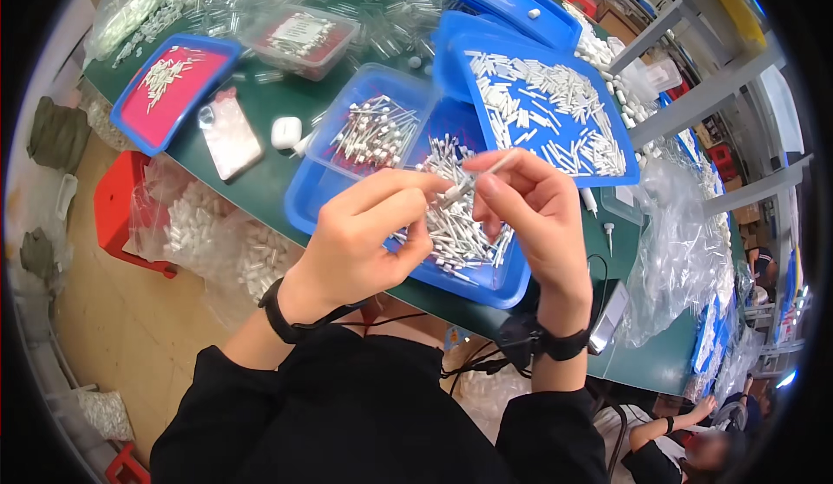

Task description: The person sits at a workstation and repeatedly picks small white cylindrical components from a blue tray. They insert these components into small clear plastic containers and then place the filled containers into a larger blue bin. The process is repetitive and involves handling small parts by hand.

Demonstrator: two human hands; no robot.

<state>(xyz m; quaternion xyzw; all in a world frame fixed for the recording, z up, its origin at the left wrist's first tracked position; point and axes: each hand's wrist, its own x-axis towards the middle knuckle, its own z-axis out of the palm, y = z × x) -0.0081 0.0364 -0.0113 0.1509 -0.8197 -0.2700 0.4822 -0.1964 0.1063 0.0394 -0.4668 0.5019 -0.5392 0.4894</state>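
Note:
My left hand (369, 228) is closed in a pinch above a blue tray (299, 191), its fingertips on a small white cylindrical piece (453, 192). Close beside it, my right hand (538, 211) pinches a thin white stick (501, 164) between thumb and forefinger. The fingertips of both hands nearly meet, and I cannot tell whether stick and piece are joined. Under them, many white sticks with wider ends (460, 241) lie loose in the tray. A clear plastic box (375, 76) of similar sticks with brownish parts sits in the tray's far left part.
Right of the hands, a blue tray (626, 176) holds short white tubes. At left are a pink-lined tray (130, 128), a phone (232, 141) and a white case (286, 133). Clear bags (668, 258) lie at right. A red stool (117, 206) stands left; another person (672, 441) sits lower right.

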